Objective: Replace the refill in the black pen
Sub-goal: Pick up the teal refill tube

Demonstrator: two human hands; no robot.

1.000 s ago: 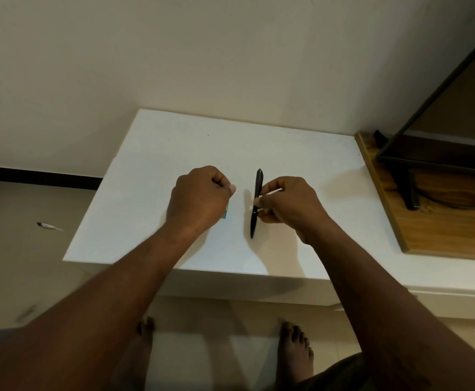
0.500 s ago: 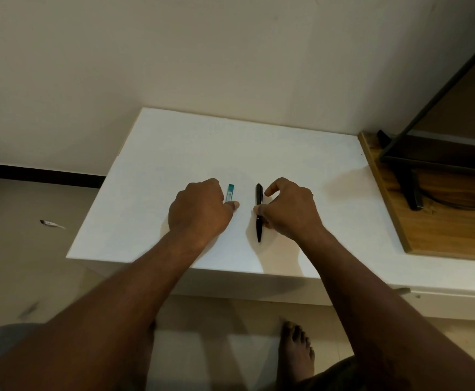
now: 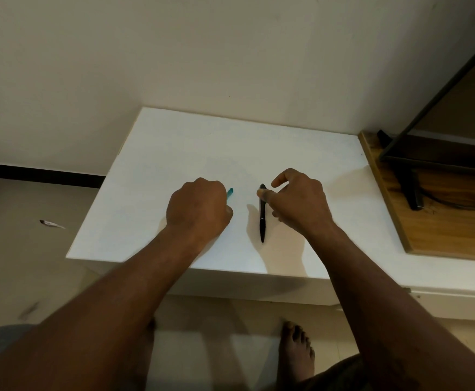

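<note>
The black pen (image 3: 262,218) lies flat on the white table (image 3: 230,142), tip toward me. My right hand (image 3: 301,204) hovers just right of its upper end. The thumb tip touches the barrel, while the index finger is lifted and the fingers are spread. My left hand (image 3: 199,210) is a closed fist resting on the table left of the pen. A small teal refill end (image 3: 230,192) pokes out past its knuckles, and the rest is hidden inside the fist.
A wooden board (image 3: 442,221) adjoins the table on the right, carrying a black metal frame (image 3: 411,187) and a dark cable. The wall is close behind the table. My bare foot (image 3: 295,354) stands on the tiled floor below the front edge.
The pen has gone from held upright-ish in my right fingers to lying on the table. The right index finger has lifted off it. My left fist stays closed on the teal piece.
</note>
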